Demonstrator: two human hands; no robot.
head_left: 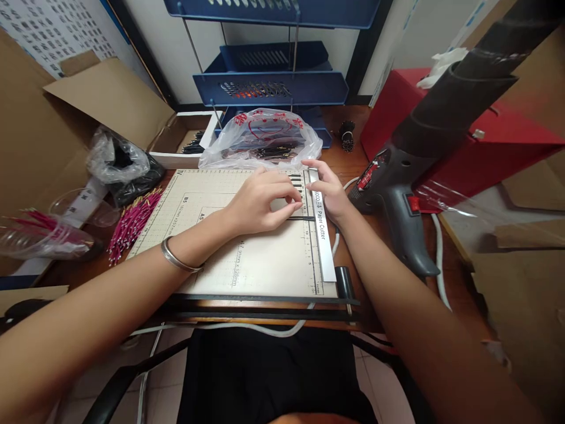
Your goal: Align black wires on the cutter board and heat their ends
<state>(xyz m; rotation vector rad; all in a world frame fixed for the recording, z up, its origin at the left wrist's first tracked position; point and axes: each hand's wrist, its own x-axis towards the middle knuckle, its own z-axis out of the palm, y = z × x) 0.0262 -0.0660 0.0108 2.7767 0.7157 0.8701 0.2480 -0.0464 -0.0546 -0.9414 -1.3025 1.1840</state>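
Left hand: the left hand (269, 200) bends low over the paper cutter (265, 265), thumb and forefinger almost meeting beside the black strips (302, 219); whether they pinch one, I cannot tell
Right hand: the right hand (332, 191) curves around the far end of the white edge strip (324, 241), thumb near its printed face; how firmly it grasps, I cannot tell
Paper cutter: flat on the bench (368, 306), a cream board with printed grid and size marks, a black cylindrical handle (345, 284) at its near right corner
Printed plastic bag: behind the board, thin and translucent with red print, slender dark pieces (278, 152) inside
White carton: the cardboard carton (176, 160) has its brown flap up and holds thin black sticks (193, 143)
Crumpled bag: clear film bunched about black contents (121, 158), too dark to identify
Clear container: lying at left, magenta wires (33, 221) in it; a loose magenta bundle (135, 224) beside the board
Blue rack: slotted tiers (271, 88), top cut off; something orange shows through the slots, indistinct
Hot-air gun: dark grey body (415, 153), red switch, upper end running out of view; behind it a red box (397, 106)
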